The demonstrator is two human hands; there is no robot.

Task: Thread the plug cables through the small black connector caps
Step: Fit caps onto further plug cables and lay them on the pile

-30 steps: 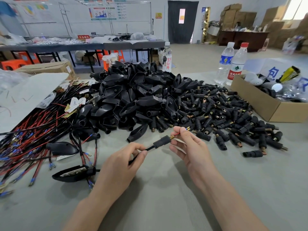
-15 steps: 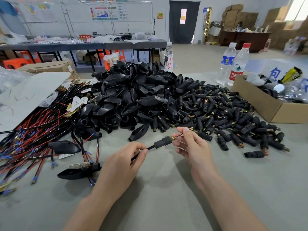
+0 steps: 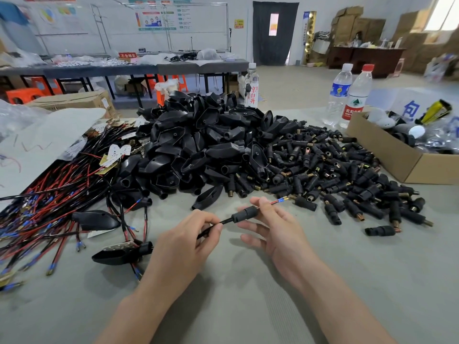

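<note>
My left hand (image 3: 183,242) pinches a black cable (image 3: 211,228) just below a small black connector cap (image 3: 244,213) that sits threaded on it. My right hand (image 3: 275,227) holds the cap's far end between thumb and forefinger, its other fingers spread loosely. The cable's red wire with a blue-sleeved metal terminal (image 3: 280,201) sticks out past the cap. The cable runs back to a black plug shell (image 3: 119,254) lying on the grey table at the left.
A heap of black plug shells (image 3: 203,145) fills the table's middle. Several loose connector caps (image 3: 347,175) spread to the right. Red and black cables (image 3: 42,209) lie at the left. A cardboard box (image 3: 397,155) and water bottles (image 3: 357,95) stand at the right.
The wire end now sticks out further beyond my right hand's fingers. My right hand's lower fingers have spread apart. The plug shell on the table has slid slightly towards me.
</note>
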